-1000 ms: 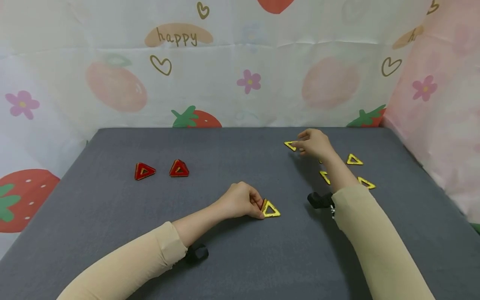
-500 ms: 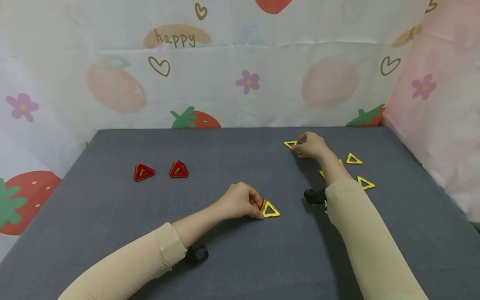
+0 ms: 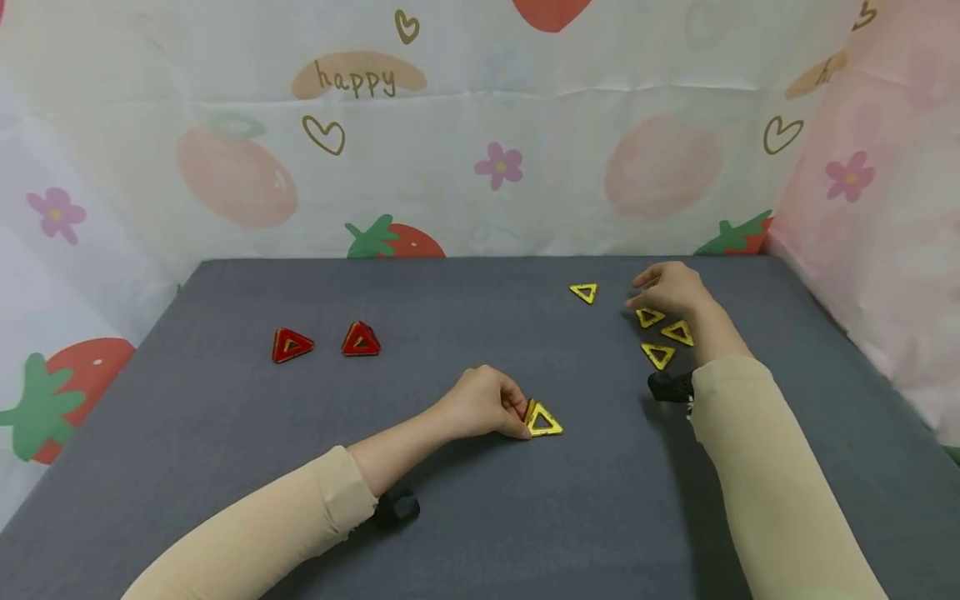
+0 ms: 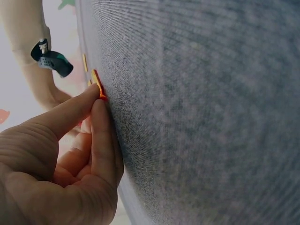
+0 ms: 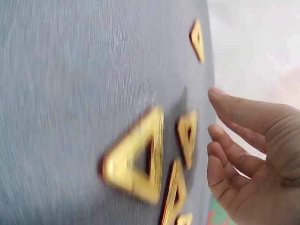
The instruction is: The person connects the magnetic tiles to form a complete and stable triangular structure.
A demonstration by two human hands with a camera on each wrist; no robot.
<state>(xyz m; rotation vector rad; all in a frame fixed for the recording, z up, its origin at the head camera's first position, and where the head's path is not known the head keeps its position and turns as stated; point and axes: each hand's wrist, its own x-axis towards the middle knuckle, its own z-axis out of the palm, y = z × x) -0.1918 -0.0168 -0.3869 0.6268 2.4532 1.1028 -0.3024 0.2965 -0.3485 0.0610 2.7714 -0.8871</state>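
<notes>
The left hand [image 3: 480, 404], just below the middle of the head view, pinches a two-toned triangle [image 3: 543, 419] by its left side between thumb and fingers. The piece shows a yellow face and a red edge, and its tip is near or on the grey desk [image 3: 525, 525]; the contact cannot be told for sure. In the left wrist view the thumb and forefinger meet on it, the other fingers bent behind them.

The right hand [image 3: 670, 290] is toward the upper right of the head view, its fingers [image 5: 241, 159] loosely bent, thumb well parted from them, with nothing between. Just below it in the frame lie three yellow triangles, an upper one [image 3: 649, 317], a right one [image 3: 678, 333] and a lower one [image 3: 657, 356], close together beside the wrist. A lone triangle [image 3: 584, 292] lies to the left of that hand.

At left of centre on the desk are two red triangles, a left red one [image 3: 292, 344] and a right red one [image 3: 361, 338], near each other but apart. Behind the desk hangs a white curtain [image 3: 555, 67] with fruit, flowers and "happy" on it.
</notes>
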